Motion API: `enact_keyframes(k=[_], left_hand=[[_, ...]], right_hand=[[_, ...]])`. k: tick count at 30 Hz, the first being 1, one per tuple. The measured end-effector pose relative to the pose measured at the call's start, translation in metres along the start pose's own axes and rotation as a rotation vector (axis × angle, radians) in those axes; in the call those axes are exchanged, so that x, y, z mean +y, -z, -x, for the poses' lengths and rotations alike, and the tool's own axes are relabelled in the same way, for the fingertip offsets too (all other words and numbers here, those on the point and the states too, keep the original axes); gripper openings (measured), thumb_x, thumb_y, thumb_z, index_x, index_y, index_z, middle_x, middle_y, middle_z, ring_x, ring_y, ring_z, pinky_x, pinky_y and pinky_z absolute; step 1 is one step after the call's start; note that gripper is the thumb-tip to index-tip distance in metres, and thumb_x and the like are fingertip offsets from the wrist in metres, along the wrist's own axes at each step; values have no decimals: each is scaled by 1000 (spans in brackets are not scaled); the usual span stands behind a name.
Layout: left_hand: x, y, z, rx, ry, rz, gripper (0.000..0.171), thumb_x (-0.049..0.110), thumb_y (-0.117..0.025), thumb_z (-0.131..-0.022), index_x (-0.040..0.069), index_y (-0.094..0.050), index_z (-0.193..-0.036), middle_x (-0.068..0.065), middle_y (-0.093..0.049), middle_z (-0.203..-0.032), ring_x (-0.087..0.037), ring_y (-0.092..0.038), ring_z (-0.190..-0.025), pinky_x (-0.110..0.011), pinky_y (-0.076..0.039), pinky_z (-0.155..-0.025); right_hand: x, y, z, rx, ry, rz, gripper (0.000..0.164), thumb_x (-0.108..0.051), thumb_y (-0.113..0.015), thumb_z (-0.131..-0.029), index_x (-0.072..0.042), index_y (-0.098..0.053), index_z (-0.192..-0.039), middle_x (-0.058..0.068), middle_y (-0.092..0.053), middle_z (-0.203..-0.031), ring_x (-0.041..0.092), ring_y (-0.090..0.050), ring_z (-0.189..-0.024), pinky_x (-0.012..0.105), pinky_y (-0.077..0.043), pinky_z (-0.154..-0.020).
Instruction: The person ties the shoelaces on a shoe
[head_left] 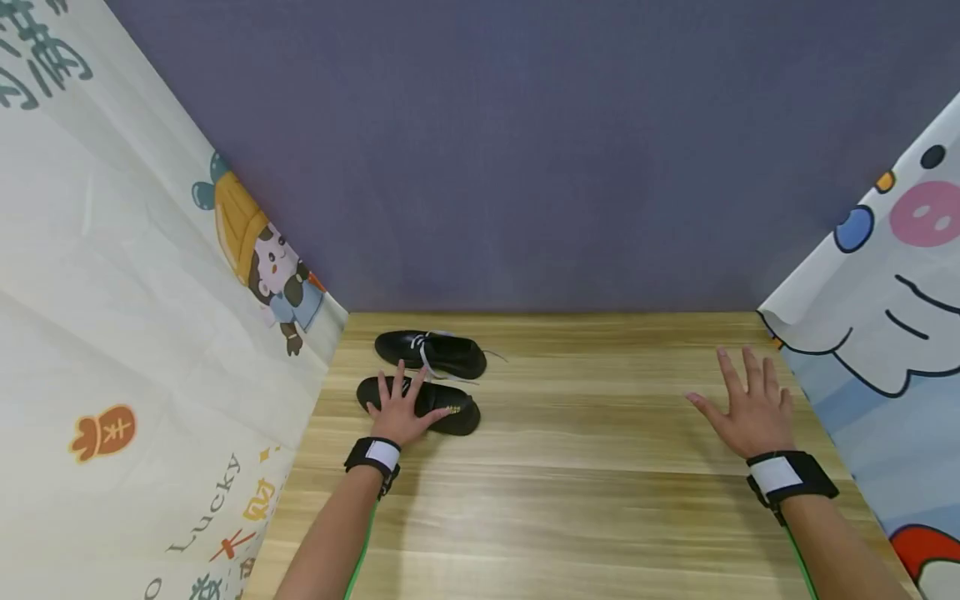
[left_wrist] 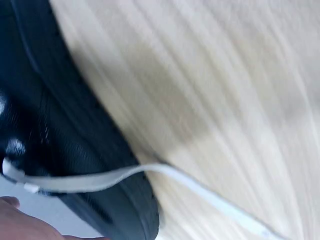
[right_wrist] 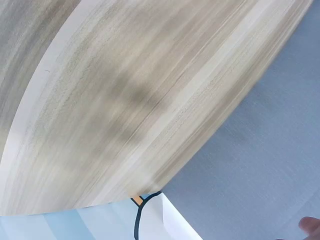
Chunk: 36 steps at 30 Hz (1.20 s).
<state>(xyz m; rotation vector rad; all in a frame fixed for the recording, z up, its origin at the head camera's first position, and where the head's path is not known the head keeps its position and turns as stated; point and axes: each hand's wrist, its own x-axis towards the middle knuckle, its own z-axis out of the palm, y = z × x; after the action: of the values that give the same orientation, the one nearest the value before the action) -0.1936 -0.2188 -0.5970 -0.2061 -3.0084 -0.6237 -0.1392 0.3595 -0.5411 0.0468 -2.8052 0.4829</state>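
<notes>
Two black lace-up shoes lie side by side at the left of the wooden surface in the head view. The farther shoe point(head_left: 457, 357) has loose white laces trailing to the right. Over the nearer shoe point(head_left: 467, 415) my left hand point(head_left: 397, 418) is spread with straight fingers, overlapping its middle. In the left wrist view, black leather point(left_wrist: 65, 115) fills the left side, with a pale lace point(left_wrist: 200, 192) running onto the wood. Far to the right, my right hand point(head_left: 756, 421) is spread above the wood, holding nothing. Only its fingertip point(right_wrist: 311, 226) shows in the right wrist view.
The wooden surface point(head_left: 585, 450) meets a dark blue-grey wall point(head_left: 525, 167) at the back. White printed cloth point(head_left: 150, 333) hangs along the left side, and another cartoon-printed cloth point(head_left: 892, 333) along the right, close to my right hand. Each wrist wears a black strap.
</notes>
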Motion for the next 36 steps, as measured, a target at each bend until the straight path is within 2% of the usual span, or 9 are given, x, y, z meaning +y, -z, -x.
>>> enact_keyframes(k=[5,11,15,22,30,36], left_hand=[[0,-15,2,-47,25,6,92,76,-61,-81,33,-33,-157,-11,-9,-168,-52,3,-149,-89,-13,-93],[5,-18,5,-46,44,-1,87,73,-65,-80,33,-40,-153,-13,-15,-166,-53,-8,-148,-88,-12,-95],[10,-20,10,-28,21,-13,86,73,-66,-79,32,-43,-151,-15,-20,-165,-53,-12,-147,-88,-15,-94],[28,-21,18,-38,-44,-9,84,73,-66,-79,33,-44,-150,-15,-23,-163,-55,-16,-145,-88,-18,-92],[44,-27,25,-69,-82,-34,86,75,-66,-78,34,-44,-151,-15,-23,-163,-53,-17,-146,-87,-19,-94],[57,-27,31,-96,-115,-32,85,75,-66,-78,32,-46,-149,-14,-24,-163,-52,-17,-146,-87,-20,-94]], right_hand=[[-1,-1,3,-5,13,-10,90,-59,-58,-95,-22,-12,-162,23,-5,-165,49,3,-149,84,-11,-100],[-3,-4,6,-20,17,-28,88,-57,-59,-96,-21,-14,-162,23,-5,-165,49,4,-149,85,-10,-99],[-5,-9,8,-26,24,-27,88,-57,-59,-95,-20,-15,-162,25,-8,-165,50,3,-149,85,-11,-98],[-10,-14,9,-26,43,-25,90,-57,-61,-94,-21,-15,-162,25,-11,-164,51,0,-149,85,-14,-97],[-13,-14,11,-47,37,-53,89,-55,-62,-94,-22,-15,-162,23,-8,-165,52,-3,-148,84,-13,-99],[-14,-19,14,-52,51,-72,88,-53,-61,-95,-23,-13,-162,24,-9,-165,51,1,-149,84,-14,-98]])
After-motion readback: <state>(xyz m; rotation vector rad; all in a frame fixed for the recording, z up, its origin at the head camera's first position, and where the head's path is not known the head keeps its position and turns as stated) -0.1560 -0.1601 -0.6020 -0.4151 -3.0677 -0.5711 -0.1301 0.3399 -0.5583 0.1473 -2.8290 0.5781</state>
